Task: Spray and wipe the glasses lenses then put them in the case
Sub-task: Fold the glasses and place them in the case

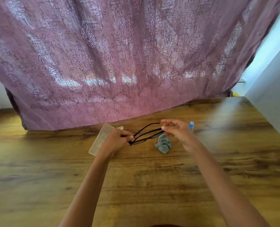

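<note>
Above the worktop [136, 177], light, fragile glasses [146, 134] are pinched by both hands' fingers [166, 127], best gripped at the frame, never the lenses.

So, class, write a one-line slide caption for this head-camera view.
Both hands, left hand and right hand, hold black glasses above a wooden table, with case, cloth and spray bottle nearby.

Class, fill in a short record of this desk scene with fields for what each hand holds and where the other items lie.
left hand: grips one end of the glasses
right hand: pinches the other end
glasses: held above the table, temples folded or folding
cloth: crumpled on table, below glasses
case: on table, behind left hand
bottle: behind right hand, mostly hidden
</note>
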